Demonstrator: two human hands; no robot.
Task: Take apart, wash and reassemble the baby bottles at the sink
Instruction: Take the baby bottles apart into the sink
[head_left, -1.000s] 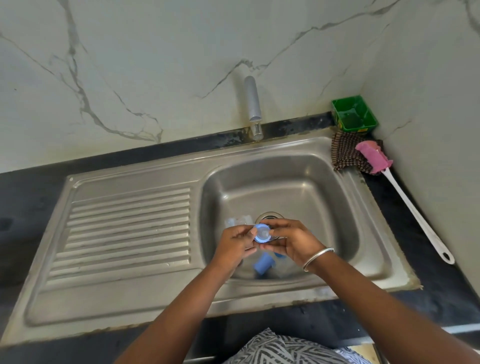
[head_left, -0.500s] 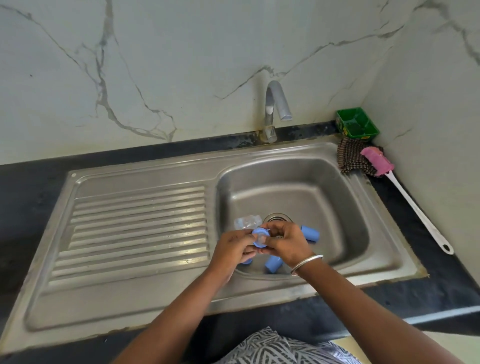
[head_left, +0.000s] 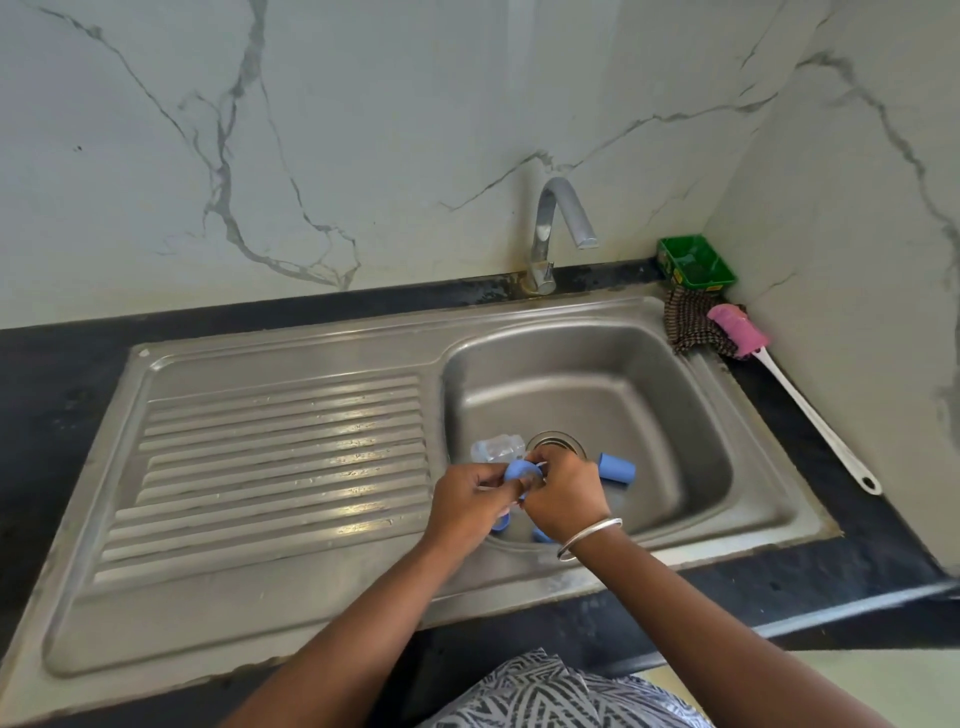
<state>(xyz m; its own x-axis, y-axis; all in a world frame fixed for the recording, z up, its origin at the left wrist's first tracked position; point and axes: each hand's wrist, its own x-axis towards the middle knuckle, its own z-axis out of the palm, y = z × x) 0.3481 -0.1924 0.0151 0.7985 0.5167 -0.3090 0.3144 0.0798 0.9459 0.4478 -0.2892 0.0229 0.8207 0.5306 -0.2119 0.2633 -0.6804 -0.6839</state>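
View has swung up and back vs a second ago: the whole sink (head_left: 291, 519) and the tap (head_left: 558, 228) with its spout now show, where before the tap was foreshortened from above. The scene itself is unchanged; only the head moves

Landmark = drain (head_left: 556, 446) in the basin floor. Both hands stay just in front of the drain, low in the basin, working the same part as before. Left hand (head_left: 470, 501) pinches the blue collar ring (head_left: 521, 472) from the left; right hand (head_left: 563, 496) has fingers curled on it from the right, and something pale, likely the teat, sits at the ring, too small to be sure

Blue cap (head_left: 616, 467) lies right of the drain, uncovered half a second ago as the hands shifted. Clear bottle body (head_left: 496, 448) lies just left of the drain. Two more blue bits sit in front of the drain, mostly under the hands

Bottle brush (head_left: 748, 338) on the bench stays far right of the drain, untouched, tap dry

Read: disassembly phase, ring and teat not clearly apart, washing not started
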